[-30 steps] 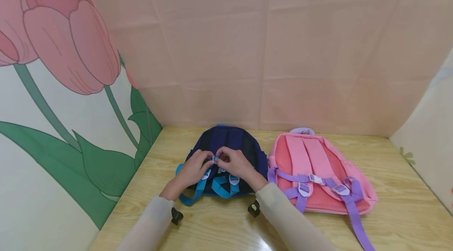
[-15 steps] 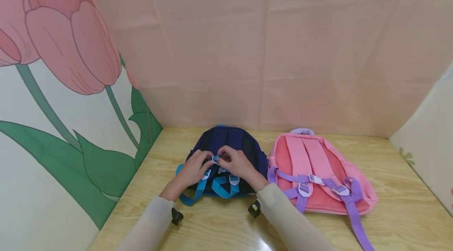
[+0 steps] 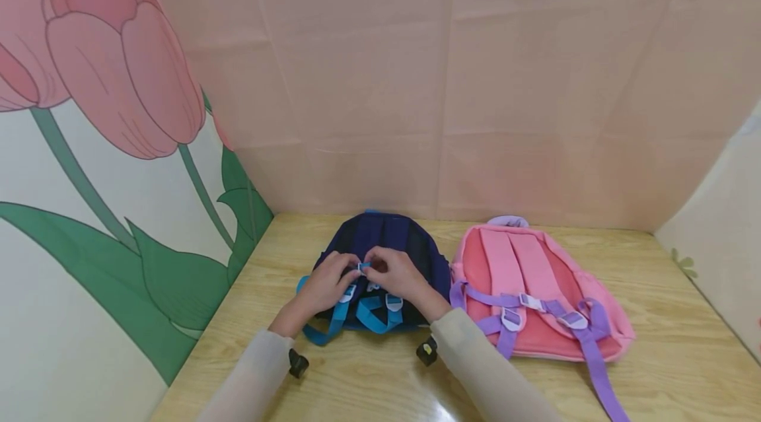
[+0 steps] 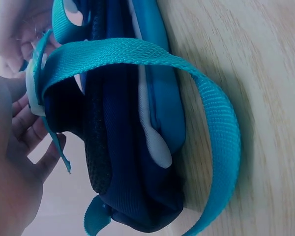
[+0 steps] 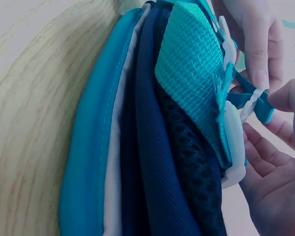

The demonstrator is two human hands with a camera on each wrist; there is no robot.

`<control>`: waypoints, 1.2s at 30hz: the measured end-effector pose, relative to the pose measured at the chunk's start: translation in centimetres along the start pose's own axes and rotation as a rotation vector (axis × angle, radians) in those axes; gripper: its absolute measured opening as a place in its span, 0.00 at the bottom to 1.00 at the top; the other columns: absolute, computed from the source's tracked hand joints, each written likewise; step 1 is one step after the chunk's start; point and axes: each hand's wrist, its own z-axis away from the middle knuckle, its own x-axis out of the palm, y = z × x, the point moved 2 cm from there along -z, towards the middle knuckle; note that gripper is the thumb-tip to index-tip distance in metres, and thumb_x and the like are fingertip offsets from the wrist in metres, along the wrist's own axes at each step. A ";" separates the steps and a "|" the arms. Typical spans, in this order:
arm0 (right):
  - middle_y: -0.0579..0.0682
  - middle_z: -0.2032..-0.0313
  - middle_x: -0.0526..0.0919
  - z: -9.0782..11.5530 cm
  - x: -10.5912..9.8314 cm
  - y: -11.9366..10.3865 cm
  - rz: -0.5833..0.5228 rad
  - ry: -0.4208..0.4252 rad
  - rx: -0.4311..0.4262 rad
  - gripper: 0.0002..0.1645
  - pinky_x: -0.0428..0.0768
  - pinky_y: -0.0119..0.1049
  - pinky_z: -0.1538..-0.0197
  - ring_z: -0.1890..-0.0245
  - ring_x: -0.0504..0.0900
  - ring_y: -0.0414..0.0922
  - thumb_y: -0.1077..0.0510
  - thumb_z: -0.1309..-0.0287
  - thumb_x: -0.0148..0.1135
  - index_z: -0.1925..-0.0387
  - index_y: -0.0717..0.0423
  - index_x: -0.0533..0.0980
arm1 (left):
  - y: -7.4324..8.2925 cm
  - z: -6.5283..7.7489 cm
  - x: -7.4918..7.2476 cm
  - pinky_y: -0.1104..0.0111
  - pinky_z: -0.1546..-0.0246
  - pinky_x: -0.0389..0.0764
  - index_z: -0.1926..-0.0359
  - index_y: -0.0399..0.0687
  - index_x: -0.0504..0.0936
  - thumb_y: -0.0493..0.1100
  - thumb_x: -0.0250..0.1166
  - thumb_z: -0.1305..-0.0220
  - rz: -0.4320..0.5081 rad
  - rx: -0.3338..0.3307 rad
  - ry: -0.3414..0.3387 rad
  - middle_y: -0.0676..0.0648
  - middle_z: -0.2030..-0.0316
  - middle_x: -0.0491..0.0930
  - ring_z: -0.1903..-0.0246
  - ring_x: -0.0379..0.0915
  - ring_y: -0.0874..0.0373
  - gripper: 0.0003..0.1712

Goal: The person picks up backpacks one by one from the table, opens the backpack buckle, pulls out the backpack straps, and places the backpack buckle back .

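Note:
A navy backpack (image 3: 386, 230) with teal straps lies on the table, strap side up. Over its middle, a small white buckle (image 3: 362, 267) on teal webbing sits between both hands' fingertips. The left hand (image 3: 324, 283) pinches the buckle's left side. From the other side, the right hand (image 3: 397, 273) pinches the teal strap where it meets the buckle. The right wrist view shows the white buckle piece (image 5: 251, 104) with thumbs on either side. Whether it is fastened cannot be seen. White strap adjusters (image 3: 394, 303) hang lower on the shoulder straps, with loose teal webbing (image 4: 219, 128) looping down.
Close on the right lies a pink backpack (image 3: 496, 257) with purple straps (image 3: 597, 369), its white chest buckle (image 3: 531, 302) joined. The wooden table (image 3: 351, 395) meets a pinkish cloth (image 3: 357, 78) behind and a tulip-printed wall (image 3: 119, 78) on the left.
Both hands stay almost in place. The teal strap end at the right fingertips tilted up slightly half a second ago and now lies more level against the buckle.

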 end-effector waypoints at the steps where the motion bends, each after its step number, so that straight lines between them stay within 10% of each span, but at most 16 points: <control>1: 0.44 0.64 0.84 0.0 0.0 0.1 -0.007 0.007 0.005 0.04 0.80 0.34 0.58 0.65 0.80 0.39 0.58 0.35 0.66 0.59 0.50 0.81 | 0.0 0.0 0.0 0.60 0.53 0.78 0.45 0.44 0.79 0.45 0.59 0.24 0.001 -0.003 -0.001 0.48 0.53 0.79 0.56 0.70 0.57 0.14; 36: 0.44 0.66 0.84 0.2 -0.2 -0.1 -0.007 0.026 0.008 0.05 0.80 0.32 0.60 0.66 0.80 0.39 0.58 0.36 0.67 0.59 0.51 0.80 | 0.0 -0.3 -0.1 0.61 0.55 0.77 0.46 0.43 0.80 0.44 0.58 0.24 -0.012 0.038 -0.013 0.47 0.53 0.81 0.56 0.70 0.56 0.13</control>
